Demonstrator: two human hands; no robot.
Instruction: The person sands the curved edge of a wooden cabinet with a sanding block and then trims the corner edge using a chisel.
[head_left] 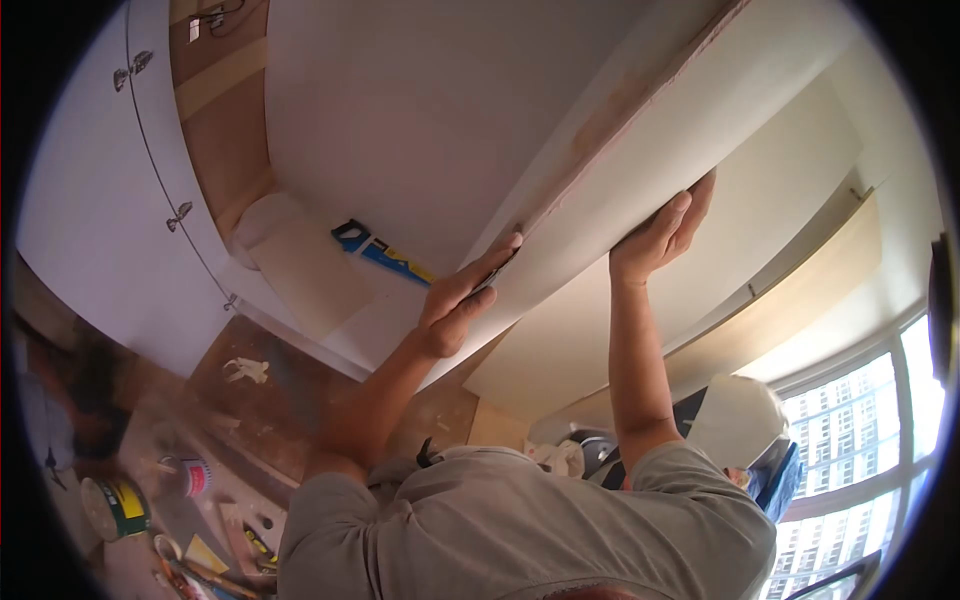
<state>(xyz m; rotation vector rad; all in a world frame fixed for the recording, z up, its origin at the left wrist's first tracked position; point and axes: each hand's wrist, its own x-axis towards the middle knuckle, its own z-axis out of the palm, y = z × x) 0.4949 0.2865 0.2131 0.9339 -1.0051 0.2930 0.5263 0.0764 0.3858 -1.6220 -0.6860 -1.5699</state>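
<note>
A long white panel [640, 200] with a rough, brownish edge runs diagonally from the upper right down to the middle. My left hand [463, 303] grips its left side, the fingers stretched along the edge and the thumb apart. Something dark shows beneath those fingers, but I cannot make out whether it is a shadow or an object. On the panel's right side, my right hand [665, 235] holds the edge, with the fingers partly hidden. A handsaw [385, 255] with a blue and yellow blade lies on a white surface left of my left hand.
White cabinet doors [90, 200] with metal hinges stand at left. A curled pale sheet [305, 275] lies by the saw. A tin [115, 507], a utility knife [260, 545] and scraps clutter the lower left. A window [850, 420] is at right, near piled items [740, 420].
</note>
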